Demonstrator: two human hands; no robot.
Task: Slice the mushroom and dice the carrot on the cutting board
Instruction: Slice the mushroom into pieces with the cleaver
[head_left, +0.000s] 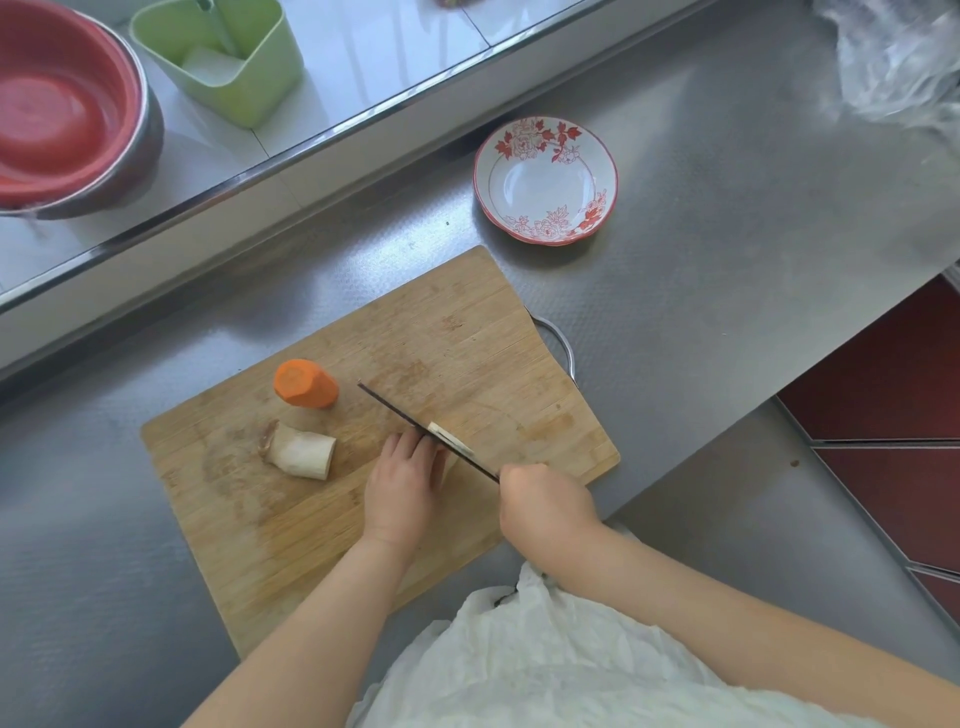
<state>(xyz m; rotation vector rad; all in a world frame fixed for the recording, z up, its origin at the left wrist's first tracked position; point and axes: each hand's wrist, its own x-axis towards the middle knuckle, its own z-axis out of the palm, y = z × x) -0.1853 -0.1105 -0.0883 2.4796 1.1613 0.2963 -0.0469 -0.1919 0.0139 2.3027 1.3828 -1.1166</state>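
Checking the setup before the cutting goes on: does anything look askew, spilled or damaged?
Nothing spilled or broken. The cutting board lies skewed to the counter edge, its near corner overhanging. The carrot and a mushroom piece sit loose on it.

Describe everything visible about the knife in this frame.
The knife shows as a thin dark line, seen from above along its spine, so the blade's sides and width cannot be judged. It runs diagonally over the cutting board, tip pointing toward the carrot piece. The right hand grips its handle, which is hidden. A pale mushroom slice lies against the blade's right side, and the left hand's fingertips sit close against its left side.
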